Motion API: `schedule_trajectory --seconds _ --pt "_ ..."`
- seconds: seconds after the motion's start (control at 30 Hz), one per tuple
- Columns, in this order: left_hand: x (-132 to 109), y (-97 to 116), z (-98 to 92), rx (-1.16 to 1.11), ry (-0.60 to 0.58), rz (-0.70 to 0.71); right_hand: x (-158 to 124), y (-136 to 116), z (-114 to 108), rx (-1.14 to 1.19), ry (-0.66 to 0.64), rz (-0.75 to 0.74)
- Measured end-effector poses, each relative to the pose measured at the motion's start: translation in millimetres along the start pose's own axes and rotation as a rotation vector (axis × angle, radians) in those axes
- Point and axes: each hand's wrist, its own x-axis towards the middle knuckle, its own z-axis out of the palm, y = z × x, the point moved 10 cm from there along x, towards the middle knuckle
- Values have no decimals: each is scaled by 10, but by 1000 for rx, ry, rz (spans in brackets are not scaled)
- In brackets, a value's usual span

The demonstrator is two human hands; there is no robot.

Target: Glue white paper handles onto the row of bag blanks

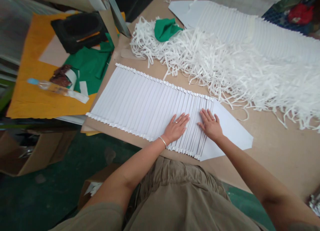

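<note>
A long row of overlapping white paper strips (140, 97) lies across the brown table, with crimped, folded edges along both long sides. At its right end a flat white sheet (230, 127) tapers to a blunt point. My left hand (177, 127), with a ring and a bracelet, rests flat on the strips, fingers stretched out. Just to its right, my right hand (210, 124) lies flat near the end of the row, fingers spread. Neither hand grips anything. Under my palms the strips are partly hidden.
Beyond the row lies a big heap of white paper shreds (225, 64) with a green cloth scrap (166, 29) on it. Another pleated white stack (250, 27) sits behind. To the left, a yellow sheet (22, 97) carries a plastic bottle (53, 87), green cloth and a black tray (80, 29).
</note>
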Motion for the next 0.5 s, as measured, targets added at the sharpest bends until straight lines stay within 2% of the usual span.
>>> schedule_trajectory --seconds 0.1,0.2,0.5 --pt "49 128 119 14 -23 28 -44 -222 84 -3 -18 -88" --pt "55 127 170 29 -24 22 -61 -409 164 4 -22 -146" --pt "56 118 138 46 -4 22 -176 -340 188 15 10 -141"
